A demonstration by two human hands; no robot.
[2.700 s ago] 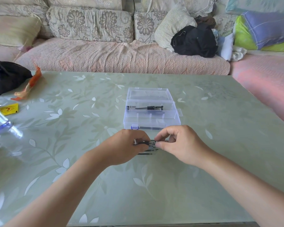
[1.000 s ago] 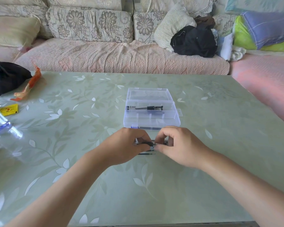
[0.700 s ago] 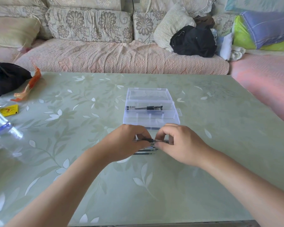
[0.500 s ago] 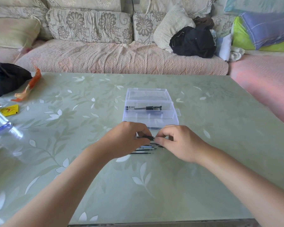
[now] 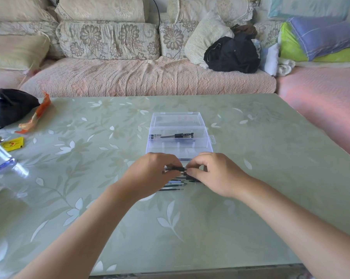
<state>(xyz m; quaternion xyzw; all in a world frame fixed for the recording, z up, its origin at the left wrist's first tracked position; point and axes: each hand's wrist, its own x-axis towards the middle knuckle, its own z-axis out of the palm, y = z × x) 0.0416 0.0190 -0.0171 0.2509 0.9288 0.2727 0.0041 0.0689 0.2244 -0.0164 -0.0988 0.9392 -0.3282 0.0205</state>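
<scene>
Black plastic, slim: held pen. It is kept level and crosswise just above the desk, near the middle of the desk's 6 o'clock half. Its left end is pinched by the left hand and its right end by the right hand. The fingers of the left hand are curled over the pen; those of the right hand are bent likewise, with the thumb tip pressed against the barrel.

Loose pens: dark, thin, laid side by side on the desk directly under the hands. They are partly covered, so their number cannot be told.

Clear box: transparent plastic, set at 12 o'clock from the hands, just beyond the knuckles. The lid is swung open and laid back on the far side. Small dividers are seen in the near row.

Boxed pen: black, laid crosswise in the long far compartment.

Black bag: placed at the desk's 10 o'clock edge. An orange wrapper is found just beside it.

Yellow packet and clear bottle: both at 9 o'clock.

Sofa: floral, at 12 o'clock beyond the desk, with a black garment heaped on it.
</scene>
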